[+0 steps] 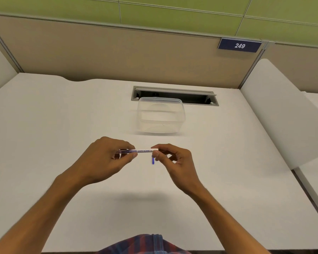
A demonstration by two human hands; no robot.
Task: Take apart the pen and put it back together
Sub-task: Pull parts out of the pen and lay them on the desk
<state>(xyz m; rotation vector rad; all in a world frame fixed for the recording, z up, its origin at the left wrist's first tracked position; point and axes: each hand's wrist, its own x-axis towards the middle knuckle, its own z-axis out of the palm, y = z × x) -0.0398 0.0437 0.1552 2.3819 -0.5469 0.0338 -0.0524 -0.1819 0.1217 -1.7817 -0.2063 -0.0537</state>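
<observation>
Both grips clench the pen (138,151) over the counter's (44,125) near edge: left hand (103,158) steadies my barrel, right hand (173,158) pinches its end, probably to twist.

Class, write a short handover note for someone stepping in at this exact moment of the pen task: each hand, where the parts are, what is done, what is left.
Left hand: pinching the pen barrel, held level above the desk.
Right hand: pinching the barrel's right end.
A small blue piece shows just below the barrel; probably a removed part, unclear.
Clear container sits beyond, apparently empty.
Stage unclear: separation or reassembly.
</observation>
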